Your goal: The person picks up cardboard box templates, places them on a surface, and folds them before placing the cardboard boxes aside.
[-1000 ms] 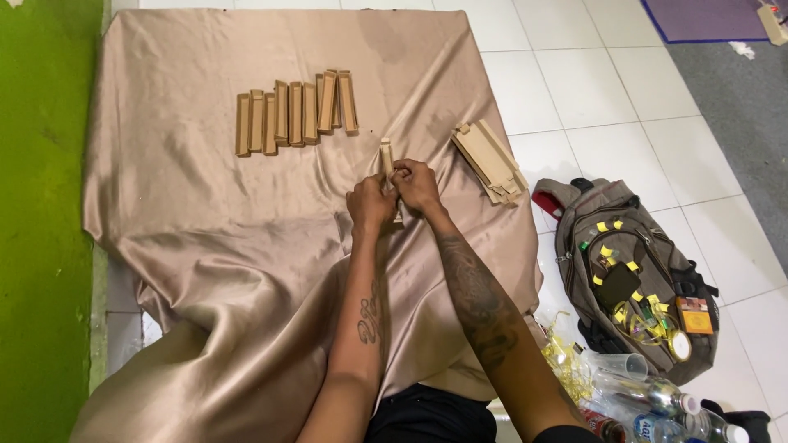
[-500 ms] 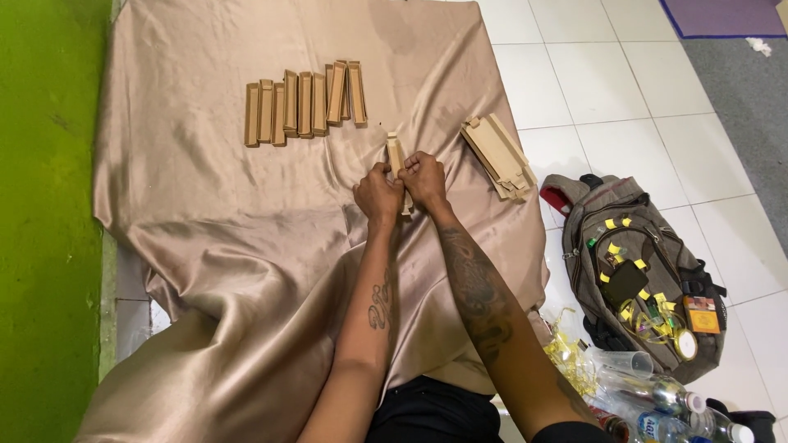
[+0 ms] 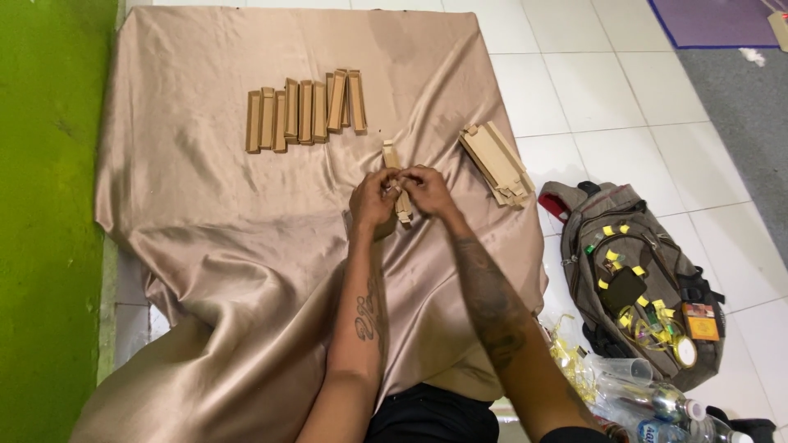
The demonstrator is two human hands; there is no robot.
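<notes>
My left hand [image 3: 373, 201] and my right hand [image 3: 427, 190] meet over the middle of a tan satin cloth [image 3: 205, 246], both gripping one long narrow brown cardboard box [image 3: 395, 176] that points away from me. My fingers pinch its near half, so that end is mostly hidden. A row of several similar folded boxes [image 3: 305, 111] lies side by side on the cloth, far left of my hands. A stack of flat, unfolded cardboard pieces [image 3: 496, 162] rests at the cloth's right edge, close to my right hand.
White floor tiles [image 3: 607, 98] lie to the right. An open olive backpack [image 3: 636, 279] with yellow bits sits there, with plastic bottles [image 3: 657, 406] and gold ribbon [image 3: 574, 361] below it. A green wall [image 3: 45, 205] runs along the left.
My hands stay together on the same box and have only shifted their finger grip slightly. The camera has moved a little, so everything sits slightly lower and further right.
</notes>
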